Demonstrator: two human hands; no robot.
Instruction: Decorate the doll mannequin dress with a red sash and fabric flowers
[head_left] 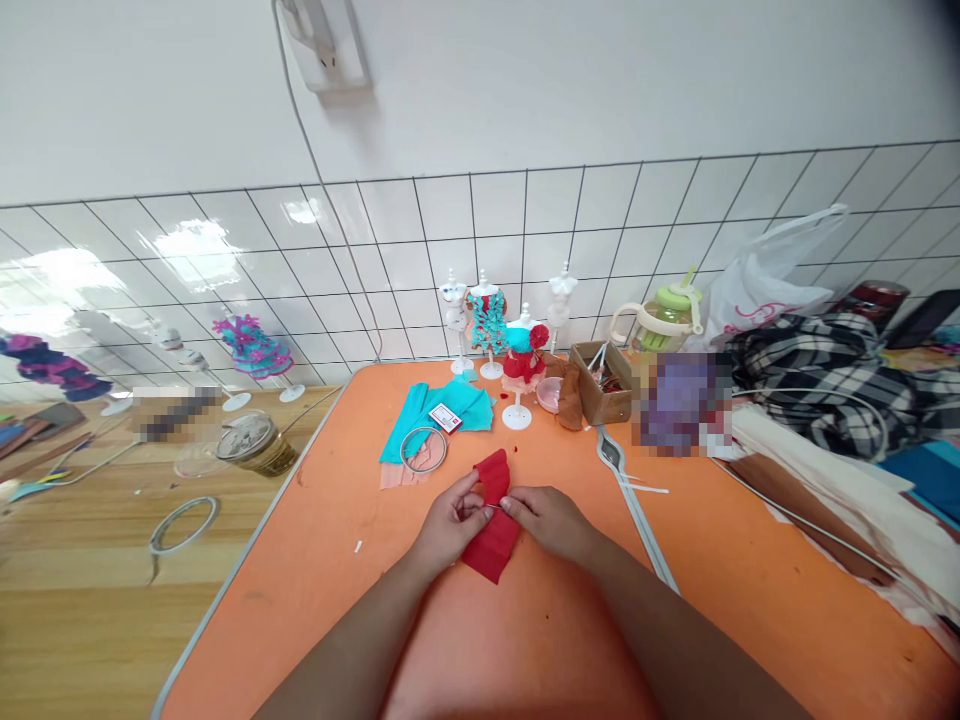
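A strip of red cloth (492, 556) hangs at a slant over the front middle of the orange table mat. My left hand (452, 522) is closed on its left edge, thumb and fingers pinching the fabric. From the other side my right hand (551, 517) is closed in a pinch against the cloth. A thin pale needle (494, 508) shows between the two thumbs; its ends are hidden by my fingers. Beyond my hands stands a small dress form (517, 418) in a red and turquoise dress with a red flower.
Turquoise cloth (405, 420) lies back left under a small labelled box (445, 418) and a bracelet-like ring (424, 451). A wooden box (606, 395) of tools stands back right. A grey cord (637, 510) crosses the mat. A lidded cup (256, 445) sits on the wooden table.
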